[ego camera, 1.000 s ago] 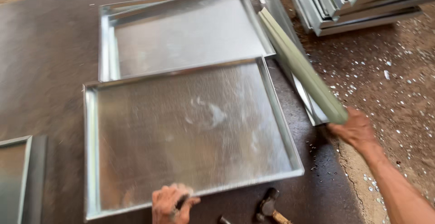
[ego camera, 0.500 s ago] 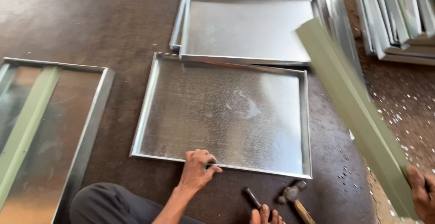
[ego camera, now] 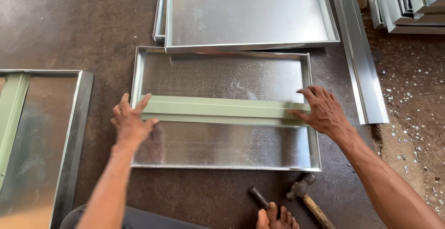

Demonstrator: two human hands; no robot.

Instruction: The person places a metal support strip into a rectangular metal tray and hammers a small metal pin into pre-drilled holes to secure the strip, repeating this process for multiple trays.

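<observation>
A shallow galvanised sheet-metal tray lies on the dark floor in front of me. A pale green folded metal strip lies across its middle from side to side. My left hand presses on the strip's left end at the tray's left wall, fingers spread. My right hand rests flat on the strip's right end at the right wall. Neither hand is closed around the strip.
A second tray lies just beyond. Another tray with a green strip is at the left. Long metal channels and stacked sections lie right. A hammer, a dark punch and my toes are near the bottom.
My right hand brought the green strip from the right and laid it across the tray. My left hand moved from the tray's near edge onto the strip's left end.
</observation>
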